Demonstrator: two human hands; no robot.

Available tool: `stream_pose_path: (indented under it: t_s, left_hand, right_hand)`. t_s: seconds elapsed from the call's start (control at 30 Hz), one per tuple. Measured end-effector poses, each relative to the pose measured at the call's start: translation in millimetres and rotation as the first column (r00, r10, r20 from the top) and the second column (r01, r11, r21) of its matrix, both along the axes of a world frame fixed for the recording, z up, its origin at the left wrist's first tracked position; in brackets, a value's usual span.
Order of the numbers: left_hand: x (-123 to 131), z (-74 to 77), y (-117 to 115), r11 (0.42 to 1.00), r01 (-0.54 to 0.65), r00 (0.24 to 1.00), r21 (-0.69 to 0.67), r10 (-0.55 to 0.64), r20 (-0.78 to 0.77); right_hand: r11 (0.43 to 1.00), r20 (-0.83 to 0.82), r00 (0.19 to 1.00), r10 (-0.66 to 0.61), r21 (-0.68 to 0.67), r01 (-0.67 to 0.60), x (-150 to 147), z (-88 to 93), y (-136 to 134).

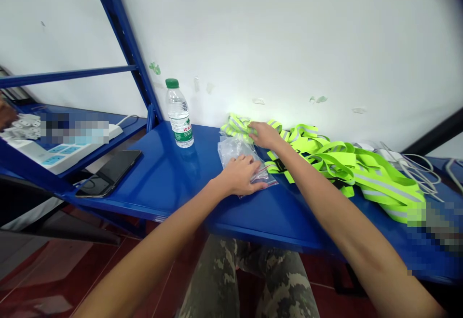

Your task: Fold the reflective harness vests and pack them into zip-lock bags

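Observation:
My left hand (241, 175) lies over a stack of clear plastic bags (231, 150) on the blue table, thumb apart from the fingers. My right hand (266, 136) reaches past it, its fingers closed on a bundled neon-yellow reflective strap (237, 125) at the far end of the bags. The fingertips are partly hidden by the bundle. Beside my right forearm, a heap of loose neon reflective straps (336, 156) with grey stripes and black buckles spreads to the right.
A water bottle (180, 115) with a green cap stands near the wall. At the table's left edge lies a dark phone (110, 172). A blue metal frame (125, 33) rises on the left, with a white power strip (68, 150) beyond. White cables (415, 166) lie behind the straps.

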State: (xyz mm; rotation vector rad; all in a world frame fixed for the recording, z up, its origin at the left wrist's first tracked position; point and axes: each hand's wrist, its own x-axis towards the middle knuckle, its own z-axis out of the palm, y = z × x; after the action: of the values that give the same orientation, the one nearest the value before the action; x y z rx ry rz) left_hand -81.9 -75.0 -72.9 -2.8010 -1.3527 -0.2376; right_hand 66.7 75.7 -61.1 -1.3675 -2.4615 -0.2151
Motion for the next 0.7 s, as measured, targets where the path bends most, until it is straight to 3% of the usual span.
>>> stream_pose_path:
  t_s: [0.13, 0.33, 0.4, 0.5, 0.6, 0.7]
  left_hand:
    - [2, 0.3, -1, 0.995, -0.096, 0.995, 0.012, 0.097, -0.04]
    - [17, 12.2, -1, 0.953, -0.302, 0.952, -0.01, 0.301, -0.053]
    - [27, 16.1, 2, 0.964, -0.267, 0.964, 0.01, 0.267, -0.007]
    - [50, 15.0, 13, 0.994, -0.092, 0.991, 0.057, 0.086, 0.102]
    - [77, 8.2, 30, 0.998, 0.064, 0.991, 0.013, -0.065, 0.115]
    - [94, 7.1, 46, 0.994, 0.081, 0.996, -0.078, -0.078, 0.04]
  right_hand:
    - [0.998, -0.094, 0.994, 0.061, -0.007, -0.062, 16, -0.9, -11]
    - [0.998, -0.123, 0.991, -0.042, -0.052, 0.036, 58, 18.1, -68]
    - [0.992, -0.062, 0.991, -0.117, -0.051, 0.113, 76, 23.1, -88]
    - [0.978, 0.034, 0.979, -0.2, -0.052, 0.202, 100, 23.0, -110]
    - [0.979, 0.052, 0.98, -0.192, -0.063, 0.195, 118, 15.7, -125]
    - [0.988, -0.008, 0.989, -0.146, -0.049, 0.145, 134, 6.3, -136]
